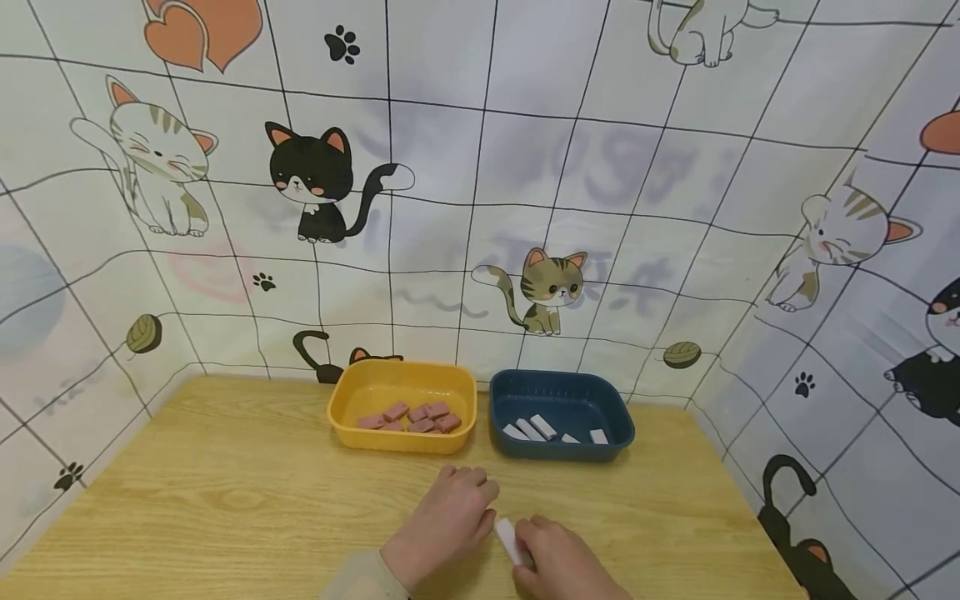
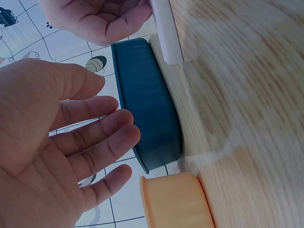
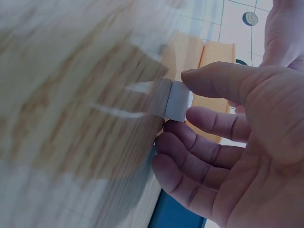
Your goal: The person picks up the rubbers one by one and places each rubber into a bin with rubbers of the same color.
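My right hand pinches a small white block at the table top, in front of the trays. In the right wrist view, thumb and index finger are at opposite sides of the block, and the other fingers curl loosely beside the table. Just left of it, my left hand hovers with nothing in it. The left wrist view shows that palm with its fingers loosely extended and spread, apart from the block.
Behind the hands stand a yellow tray with several pink blocks and, to its right, a dark blue tray with several white blocks. A cat-patterned cloth rises behind and beside the wooden table.
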Motion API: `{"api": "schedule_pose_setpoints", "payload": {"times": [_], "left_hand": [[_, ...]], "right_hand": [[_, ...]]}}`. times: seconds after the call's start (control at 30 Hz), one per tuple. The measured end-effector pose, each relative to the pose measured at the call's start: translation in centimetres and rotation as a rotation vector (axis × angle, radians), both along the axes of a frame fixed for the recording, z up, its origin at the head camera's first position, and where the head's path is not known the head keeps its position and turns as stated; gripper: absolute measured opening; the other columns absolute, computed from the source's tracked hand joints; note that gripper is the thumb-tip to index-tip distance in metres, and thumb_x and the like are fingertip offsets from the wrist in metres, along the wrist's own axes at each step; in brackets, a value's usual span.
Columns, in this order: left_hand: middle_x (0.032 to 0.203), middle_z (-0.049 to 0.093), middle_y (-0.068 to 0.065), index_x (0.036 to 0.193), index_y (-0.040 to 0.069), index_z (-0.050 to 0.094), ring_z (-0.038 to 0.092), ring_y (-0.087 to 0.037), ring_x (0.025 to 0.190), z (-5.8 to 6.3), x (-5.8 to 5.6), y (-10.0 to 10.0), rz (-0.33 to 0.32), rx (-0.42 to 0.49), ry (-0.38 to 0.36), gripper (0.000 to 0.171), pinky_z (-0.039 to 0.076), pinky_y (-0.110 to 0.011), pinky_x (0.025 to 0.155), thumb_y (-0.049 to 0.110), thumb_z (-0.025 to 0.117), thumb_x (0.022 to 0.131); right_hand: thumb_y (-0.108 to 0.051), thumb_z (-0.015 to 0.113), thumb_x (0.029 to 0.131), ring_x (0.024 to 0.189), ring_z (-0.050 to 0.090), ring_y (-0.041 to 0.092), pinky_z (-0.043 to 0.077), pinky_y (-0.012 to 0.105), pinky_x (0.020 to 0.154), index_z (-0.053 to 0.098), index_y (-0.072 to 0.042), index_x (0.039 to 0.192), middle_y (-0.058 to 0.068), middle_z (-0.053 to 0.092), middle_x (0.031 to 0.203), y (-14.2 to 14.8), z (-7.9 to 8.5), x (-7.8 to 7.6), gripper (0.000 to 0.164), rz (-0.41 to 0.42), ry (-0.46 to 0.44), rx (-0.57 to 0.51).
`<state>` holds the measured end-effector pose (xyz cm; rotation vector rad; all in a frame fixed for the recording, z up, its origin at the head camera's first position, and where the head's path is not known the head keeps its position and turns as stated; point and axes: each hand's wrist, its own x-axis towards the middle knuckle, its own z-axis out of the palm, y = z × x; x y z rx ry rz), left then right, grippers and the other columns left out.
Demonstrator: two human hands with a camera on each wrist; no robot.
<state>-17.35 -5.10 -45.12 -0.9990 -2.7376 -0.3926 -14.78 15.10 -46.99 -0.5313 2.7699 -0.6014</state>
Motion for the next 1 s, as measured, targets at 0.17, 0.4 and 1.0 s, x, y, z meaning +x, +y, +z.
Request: {"api": "schedule_pose_setpoints", "payload": {"times": [0.17,0.4,1.0], "left_hand": [[0.086,0.062,0.006,0.095,0.017,0.073,0.055,-0.010,0.079,-0.3,-0.2,0.0,0.001,0.003,0.010,0.005,0.048,-0.034,0.080,0.021,0.074,0.093],[0.087,0.063,0.005,0.094,0.016,0.073,0.057,-0.011,0.080,-0.6,-0.4,0.2,-0.008,0.016,0.027,0.005,0.048,-0.034,0.079,0.020,0.074,0.091],[0.082,0.058,0.005,0.090,0.016,0.070,0.056,-0.013,0.076,-0.6,-1.4,1.1,-0.028,0.044,0.136,0.006,0.048,-0.033,0.075,0.020,0.074,0.092]], "right_hand": [[-0.019,0.078,0.084,0.062,0.044,0.009,0.037,0.027,0.059,0.058,-0.020,0.082,-0.008,0.048,0.073,0.6,-0.1,0.0,0.020,0.010,0.027,-0.023],[-0.016,0.075,0.082,0.063,0.045,0.007,0.038,0.026,0.059,0.062,-0.021,0.080,-0.010,0.050,0.073,1.3,0.0,0.4,0.014,-0.039,0.105,-0.091],[-0.004,0.084,0.079,0.071,0.056,0.007,0.049,0.021,0.062,0.063,-0.020,0.080,-0.011,0.056,0.080,2.6,0.8,-0.5,0.027,-0.221,0.514,-0.192]]}}
